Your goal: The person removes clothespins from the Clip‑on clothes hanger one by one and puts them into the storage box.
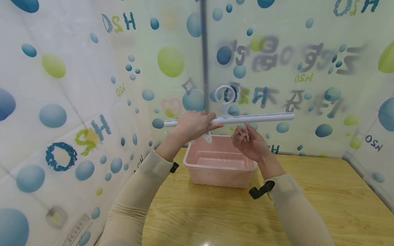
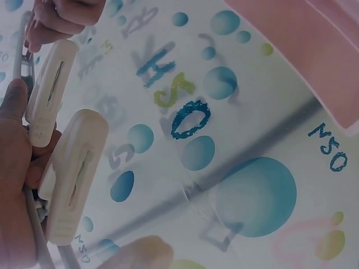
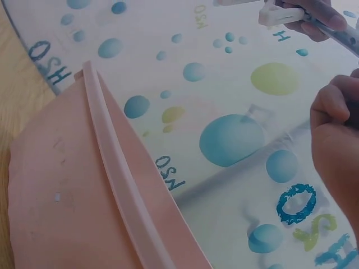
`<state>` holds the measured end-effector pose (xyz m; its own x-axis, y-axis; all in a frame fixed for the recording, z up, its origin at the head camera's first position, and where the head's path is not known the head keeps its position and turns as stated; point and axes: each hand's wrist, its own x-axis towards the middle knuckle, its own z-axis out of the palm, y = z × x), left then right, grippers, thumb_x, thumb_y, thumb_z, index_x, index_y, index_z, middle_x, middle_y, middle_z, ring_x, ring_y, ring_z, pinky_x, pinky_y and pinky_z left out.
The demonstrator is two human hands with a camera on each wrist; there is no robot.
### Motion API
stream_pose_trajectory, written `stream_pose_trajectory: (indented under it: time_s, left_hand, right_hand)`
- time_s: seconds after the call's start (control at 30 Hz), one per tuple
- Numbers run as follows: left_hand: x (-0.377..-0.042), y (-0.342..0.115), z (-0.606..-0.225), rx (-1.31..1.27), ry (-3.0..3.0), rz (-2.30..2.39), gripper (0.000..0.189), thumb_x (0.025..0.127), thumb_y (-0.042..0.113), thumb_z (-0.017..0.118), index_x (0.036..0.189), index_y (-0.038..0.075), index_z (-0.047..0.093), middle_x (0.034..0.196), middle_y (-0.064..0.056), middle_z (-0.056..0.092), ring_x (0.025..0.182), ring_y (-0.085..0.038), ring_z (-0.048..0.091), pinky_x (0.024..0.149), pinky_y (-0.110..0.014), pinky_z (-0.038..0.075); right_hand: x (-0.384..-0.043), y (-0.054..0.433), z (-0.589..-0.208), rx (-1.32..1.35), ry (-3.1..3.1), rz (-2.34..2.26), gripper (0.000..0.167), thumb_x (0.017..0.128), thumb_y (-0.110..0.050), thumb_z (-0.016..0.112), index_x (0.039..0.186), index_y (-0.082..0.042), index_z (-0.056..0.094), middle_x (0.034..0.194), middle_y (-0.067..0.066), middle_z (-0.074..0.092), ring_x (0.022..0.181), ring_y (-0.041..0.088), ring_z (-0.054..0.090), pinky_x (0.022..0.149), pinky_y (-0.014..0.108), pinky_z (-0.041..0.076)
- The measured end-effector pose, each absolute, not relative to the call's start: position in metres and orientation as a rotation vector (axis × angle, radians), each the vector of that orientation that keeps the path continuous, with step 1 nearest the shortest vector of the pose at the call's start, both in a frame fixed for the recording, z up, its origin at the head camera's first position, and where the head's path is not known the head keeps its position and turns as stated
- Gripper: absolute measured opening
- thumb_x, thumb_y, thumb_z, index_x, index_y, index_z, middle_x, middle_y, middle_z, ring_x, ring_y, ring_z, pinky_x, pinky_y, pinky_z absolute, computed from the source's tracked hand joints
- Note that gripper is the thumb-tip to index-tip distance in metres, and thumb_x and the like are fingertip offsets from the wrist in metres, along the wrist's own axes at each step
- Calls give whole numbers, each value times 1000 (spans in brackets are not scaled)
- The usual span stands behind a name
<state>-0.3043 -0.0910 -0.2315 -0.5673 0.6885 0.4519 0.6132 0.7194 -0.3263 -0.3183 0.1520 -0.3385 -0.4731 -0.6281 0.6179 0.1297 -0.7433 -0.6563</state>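
A white hanger (image 1: 255,118) with a round hook is held up level above a pink basin (image 1: 220,177). My left hand (image 1: 194,124) grips its bar left of the hook. Below that hand hangs a whitish clip (image 1: 208,137); the left wrist view shows two clips, a farther clip (image 2: 53,92) and a nearer clip (image 2: 76,176), beside the left hand (image 2: 14,179). Just under the bar, right of the hook, my right hand (image 1: 253,144) pinches a pale pinkish clip (image 1: 244,132) with curled fingers. The right wrist view shows the right hand (image 3: 336,134) from its side.
The basin stands on a wooden table (image 1: 221,215) toward its back edge. Behind and to the left rises a curtain (image 1: 147,44) printed with blue and green dots and letters. A dark vertical pole (image 1: 204,51) shows behind the hanger.
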Motion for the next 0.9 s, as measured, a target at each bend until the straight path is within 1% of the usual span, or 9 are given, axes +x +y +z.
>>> stream_pose_trajectory:
  time_s: [0.07,0.13,0.23,0.3,0.43,0.53,0.6,0.77,0.9]
  left_hand:
    - [-304,-91,-231,-989,-2367,178,45,100,57,47,85,15,54,57,1,45,47,-16,45,44,-28,28]
    - [-304,-90,-231,-990,-2374,174,45,100,57,47,85,15,54,58,1,45,47,-16,45,45,-27,28]
    - [-303,-90,-231,-991,-2378,180,46,101,58,46,85,15,54,58,2,44,47,-15,44,45,-27,27]
    - [-303,-89,-230,-991,-2378,184,47,101,58,45,85,15,54,58,2,44,46,-15,44,44,-27,27]
    - [-302,-88,-229,-985,-2377,186,48,101,59,44,85,15,53,58,2,43,46,-15,44,44,-27,27]
    - [-302,-88,-229,-976,-2380,181,48,100,59,44,84,15,52,58,2,43,46,-15,44,44,-27,27]
    - [-302,-88,-228,-969,-2385,178,48,100,59,45,84,15,52,58,2,43,47,-15,44,45,-27,27]
    - [-302,-88,-229,-957,-2403,170,47,100,59,45,85,15,53,59,3,44,47,-15,44,45,-26,27]
    - [-302,-88,-228,-948,-2407,176,46,101,58,45,86,15,53,59,2,44,48,-15,44,45,-26,28]
  right_hand:
    - [-319,151,-339,-1243,659,-2270,56,111,-31,20,101,-3,68,98,4,66,84,13,57,81,21,46]
    - [-319,150,-338,-1226,589,-2313,49,110,-27,26,105,-3,69,104,5,67,96,13,63,89,21,50]
    - [-318,149,-339,-1226,574,-2393,40,109,-22,31,116,-6,67,102,4,68,101,12,64,91,20,51]
    - [-317,147,-339,-1233,593,-2461,38,109,-19,34,118,-6,68,101,4,71,101,12,65,90,20,51]
    - [-315,141,-340,-1266,719,-2628,33,107,-17,40,111,-5,71,101,3,73,93,11,67,88,20,51]
    - [-314,136,-341,-1266,873,-2756,28,106,-17,45,104,-5,70,97,2,70,85,10,63,84,19,49]
    - [-313,134,-341,-1240,980,-2829,26,105,-18,48,102,-6,71,95,1,68,82,10,59,81,19,47]
    - [-312,127,-341,-1153,1183,-2981,19,100,-22,58,99,-9,72,95,0,67,82,10,56,77,18,45]
    - [-313,123,-340,-1134,1275,-3096,18,96,-24,65,94,-8,73,93,0,68,81,11,54,74,19,42]
